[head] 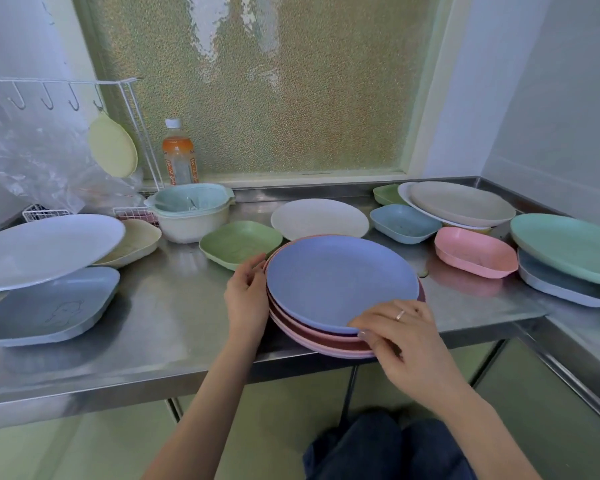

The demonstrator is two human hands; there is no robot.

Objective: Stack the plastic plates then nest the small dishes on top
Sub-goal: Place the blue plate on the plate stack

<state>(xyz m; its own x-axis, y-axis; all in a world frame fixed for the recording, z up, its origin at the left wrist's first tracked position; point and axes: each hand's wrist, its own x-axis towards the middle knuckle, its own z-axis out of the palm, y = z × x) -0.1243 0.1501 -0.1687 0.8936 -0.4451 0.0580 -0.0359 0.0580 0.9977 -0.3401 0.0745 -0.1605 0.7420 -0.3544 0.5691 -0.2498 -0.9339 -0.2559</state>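
Containers: a cream bowl (191, 225) at the back of the steel tabletop (174, 327) holds a pale teal bowl (187, 199) nested inside it; contents of the teal bowl are not readable. The green small dish (239, 242), blue small dish (404, 223) and pink small dish (473, 251) sit singly; the pink one shows faint specks inside.

Grip: the left hand (246, 296) lies along the left rim of the plate stack (326, 336), fingers loosely extended and touching the rims, not curled round anything. The right hand (406, 344) pinches the near edge of the blue plate (340, 282), fingers over the rim and thumb at the stack's side; a ring shows on one finger.

Task item: the stack stands at the tabletop's front edge, centre. The blue plate is on top, slightly offset from the pink and dark red plates beneath. A white plate (319, 218) lies just behind the stack. More plates are piled far right, a mint plate (568, 247) topmost.
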